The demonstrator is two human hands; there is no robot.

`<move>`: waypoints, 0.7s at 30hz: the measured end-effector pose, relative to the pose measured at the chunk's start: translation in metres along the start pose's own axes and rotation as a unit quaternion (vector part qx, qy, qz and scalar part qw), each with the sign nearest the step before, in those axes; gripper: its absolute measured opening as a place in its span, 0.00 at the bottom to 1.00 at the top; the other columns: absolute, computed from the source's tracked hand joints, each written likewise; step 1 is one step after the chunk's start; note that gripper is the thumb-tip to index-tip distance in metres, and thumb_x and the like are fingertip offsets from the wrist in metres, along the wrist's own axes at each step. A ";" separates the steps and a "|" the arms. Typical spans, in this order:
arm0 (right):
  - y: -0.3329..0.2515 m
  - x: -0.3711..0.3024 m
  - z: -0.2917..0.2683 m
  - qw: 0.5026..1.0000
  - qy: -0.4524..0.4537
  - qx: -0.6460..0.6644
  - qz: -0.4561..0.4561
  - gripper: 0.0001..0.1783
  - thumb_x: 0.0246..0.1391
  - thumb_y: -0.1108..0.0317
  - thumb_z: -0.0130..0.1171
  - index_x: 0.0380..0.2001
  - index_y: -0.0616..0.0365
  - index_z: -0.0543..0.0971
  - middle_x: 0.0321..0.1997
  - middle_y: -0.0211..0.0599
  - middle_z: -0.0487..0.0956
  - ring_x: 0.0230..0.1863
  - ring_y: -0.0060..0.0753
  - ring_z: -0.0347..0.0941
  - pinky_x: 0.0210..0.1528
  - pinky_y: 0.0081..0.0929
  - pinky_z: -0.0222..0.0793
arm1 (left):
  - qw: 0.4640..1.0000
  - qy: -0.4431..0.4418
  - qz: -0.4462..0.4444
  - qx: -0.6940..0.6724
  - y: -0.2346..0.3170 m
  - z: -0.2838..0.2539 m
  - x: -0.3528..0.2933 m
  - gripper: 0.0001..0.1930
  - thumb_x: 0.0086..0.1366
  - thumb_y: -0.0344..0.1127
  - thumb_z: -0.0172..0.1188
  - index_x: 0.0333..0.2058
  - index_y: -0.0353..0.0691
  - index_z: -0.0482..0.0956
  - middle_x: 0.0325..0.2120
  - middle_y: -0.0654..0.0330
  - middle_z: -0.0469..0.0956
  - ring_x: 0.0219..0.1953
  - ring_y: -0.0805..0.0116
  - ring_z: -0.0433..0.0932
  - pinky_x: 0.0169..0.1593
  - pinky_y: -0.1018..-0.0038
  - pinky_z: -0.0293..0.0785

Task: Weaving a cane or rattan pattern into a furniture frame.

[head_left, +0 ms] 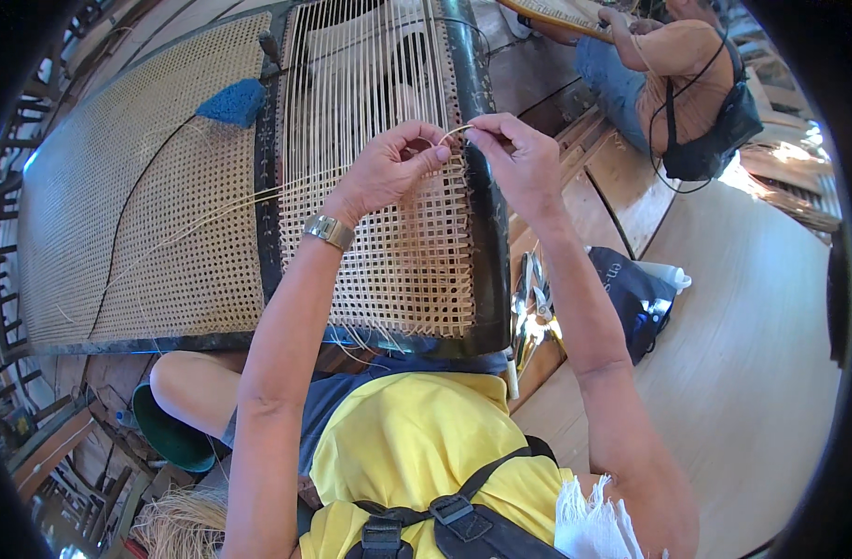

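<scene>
Over the right edge of a half-woven cane panel (398,270), both my hands pinch a thin cane strand (456,129). My left hand (384,172) is closed with thumb and forefinger together, the strand running out at its fingertips. The thumb and forefinger of my right hand (524,168) are closed on the strand just above the dark frame rail (483,252). Nearer me the panel is woven in a grid; beyond my hands lie mostly lengthwise strands with gaps. Long loose strands (225,210) trail left from my left hand across a finely woven cane panel (146,233).
A blue cloth (232,102) and a dark cord lie on the left panel. Pliers and cutters (540,307) sit right of the frame, beside a dark bag (631,303) and a pale board (724,345). Another person (668,84) works at the upper right. Loose fibre (184,522) lies lower left.
</scene>
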State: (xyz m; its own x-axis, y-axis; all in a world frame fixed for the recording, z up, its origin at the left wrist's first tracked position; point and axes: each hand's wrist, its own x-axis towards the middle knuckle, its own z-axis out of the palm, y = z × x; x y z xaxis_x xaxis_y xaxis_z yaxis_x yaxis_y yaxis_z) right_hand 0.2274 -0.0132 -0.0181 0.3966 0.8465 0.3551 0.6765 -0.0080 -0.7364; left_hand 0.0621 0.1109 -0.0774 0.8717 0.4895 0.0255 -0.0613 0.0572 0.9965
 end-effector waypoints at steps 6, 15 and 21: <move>0.009 -0.001 0.010 0.998 -0.002 -0.049 -0.032 0.07 0.55 0.72 0.66 0.38 0.59 0.84 0.35 0.43 0.84 0.36 0.44 0.81 0.41 0.32 0.76 | 0.993 0.065 0.011 -0.103 -0.002 0.007 0.002 0.09 0.70 0.36 0.64 0.43 0.37 0.81 0.32 0.70 0.80 0.34 0.84 0.73 0.38 0.83 0.73; 0.012 -0.005 0.001 0.996 -0.023 -0.070 -0.046 0.07 0.53 0.72 0.67 0.36 0.59 0.84 0.35 0.40 0.82 0.40 0.43 0.78 0.44 0.34 0.74 | 0.994 0.099 0.019 -0.051 -0.003 0.011 0.005 0.08 0.69 0.34 0.64 0.43 0.38 0.83 0.31 0.70 0.81 0.32 0.84 0.73 0.37 0.83 0.71; 0.017 -0.007 0.000 0.997 -0.051 -0.054 -0.007 0.07 0.53 0.72 0.69 0.36 0.62 0.85 0.34 0.38 0.78 0.37 0.39 0.77 0.42 0.31 0.73 | 0.997 0.082 -0.004 -0.003 0.006 0.010 0.005 0.09 0.71 0.33 0.62 0.47 0.36 0.82 0.36 0.70 0.82 0.37 0.85 0.75 0.42 0.85 0.74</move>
State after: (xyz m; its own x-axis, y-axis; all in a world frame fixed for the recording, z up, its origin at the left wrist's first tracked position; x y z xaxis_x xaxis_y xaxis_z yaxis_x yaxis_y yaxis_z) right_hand 0.2363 -0.0193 -0.0329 0.3260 0.8964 0.3002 0.7462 -0.0490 -0.6639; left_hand 0.0708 0.1054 -0.0709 0.7813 0.6242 0.0030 -0.0576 0.0673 0.9961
